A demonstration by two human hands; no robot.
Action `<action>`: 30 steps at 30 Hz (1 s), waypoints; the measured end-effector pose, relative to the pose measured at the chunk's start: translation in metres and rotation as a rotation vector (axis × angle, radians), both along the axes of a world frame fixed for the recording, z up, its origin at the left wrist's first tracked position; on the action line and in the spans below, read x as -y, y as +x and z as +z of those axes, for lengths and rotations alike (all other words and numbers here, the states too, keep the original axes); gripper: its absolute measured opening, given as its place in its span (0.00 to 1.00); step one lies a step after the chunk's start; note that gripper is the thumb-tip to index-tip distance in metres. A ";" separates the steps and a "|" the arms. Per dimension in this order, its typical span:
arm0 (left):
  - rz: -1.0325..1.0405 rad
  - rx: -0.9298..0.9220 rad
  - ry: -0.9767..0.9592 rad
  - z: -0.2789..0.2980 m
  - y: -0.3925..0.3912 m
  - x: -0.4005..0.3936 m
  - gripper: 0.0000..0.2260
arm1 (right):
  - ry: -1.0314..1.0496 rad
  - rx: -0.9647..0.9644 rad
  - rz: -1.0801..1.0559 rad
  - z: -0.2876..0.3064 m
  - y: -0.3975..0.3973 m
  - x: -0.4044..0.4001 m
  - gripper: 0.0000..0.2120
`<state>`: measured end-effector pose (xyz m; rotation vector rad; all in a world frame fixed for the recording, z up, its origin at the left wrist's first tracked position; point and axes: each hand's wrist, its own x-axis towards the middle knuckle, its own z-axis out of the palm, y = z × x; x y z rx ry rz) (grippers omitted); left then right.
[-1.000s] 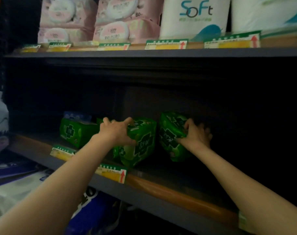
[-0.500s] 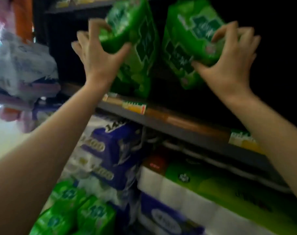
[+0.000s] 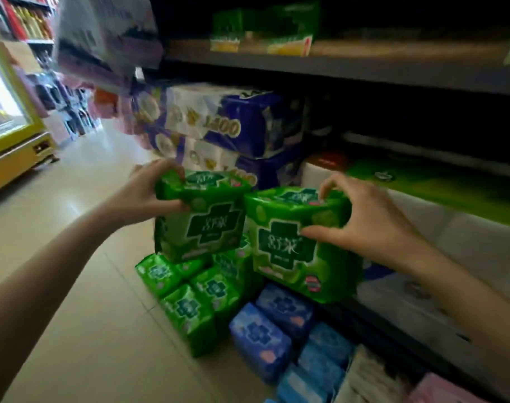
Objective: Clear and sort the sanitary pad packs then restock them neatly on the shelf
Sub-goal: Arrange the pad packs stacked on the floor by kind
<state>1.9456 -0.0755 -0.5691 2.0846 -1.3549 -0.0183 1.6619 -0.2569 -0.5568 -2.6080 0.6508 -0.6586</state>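
Left hand (image 3: 144,196) is clamping one glossy green plastic pad pack (image 3: 202,218), right hand (image 3: 364,225) pinching a second (image 3: 294,245); four green packs (image 3: 189,298) and five blue packs (image 3: 280,327) are lying lower centre on the beige tiled floor (image 3: 82,286) of a shop aisle.

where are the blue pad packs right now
In the head view, the blue pad packs lie on the floor at lower centre, just right of the green packs on the floor, below the hands.

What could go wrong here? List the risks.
1. Each hand, left hand and right hand, grips a green pack mostly by its top edge; one could slip.
2. Dropped onto the green pile, they might topple it into the blue packs, mixing the sort.
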 end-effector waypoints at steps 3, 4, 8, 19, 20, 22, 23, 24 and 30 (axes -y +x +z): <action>0.202 -0.122 0.041 -0.034 0.022 -0.037 0.19 | 0.103 -0.047 -0.044 -0.038 0.012 0.003 0.22; 0.274 -0.155 0.036 -0.042 0.030 -0.048 0.19 | 0.151 -0.051 -0.054 -0.050 0.020 0.005 0.22; 0.480 -0.205 0.017 -0.074 0.071 -0.083 0.15 | 0.246 -0.103 -0.028 -0.105 0.073 -0.008 0.22; 0.581 -0.465 0.078 -0.145 0.107 -0.095 0.22 | -0.130 -0.452 0.007 -0.227 0.206 -0.053 0.29; 0.574 -0.471 0.095 -0.152 0.108 -0.097 0.22 | -0.170 -0.503 0.016 -0.231 0.207 -0.053 0.30; 0.559 -0.477 0.138 -0.159 0.111 -0.103 0.23 | -0.236 -0.538 0.022 -0.232 0.208 -0.048 0.31; 0.547 -0.484 0.160 -0.159 0.111 -0.106 0.23 | -0.265 -0.532 0.032 -0.231 0.208 -0.045 0.31; 0.529 -0.489 0.184 -0.157 0.112 -0.109 0.24 | -0.282 -0.531 0.049 -0.231 0.209 -0.043 0.31; 0.201 -0.581 0.431 -0.128 0.104 -0.110 0.27 | -0.298 -0.517 0.008 -0.232 0.209 -0.053 0.33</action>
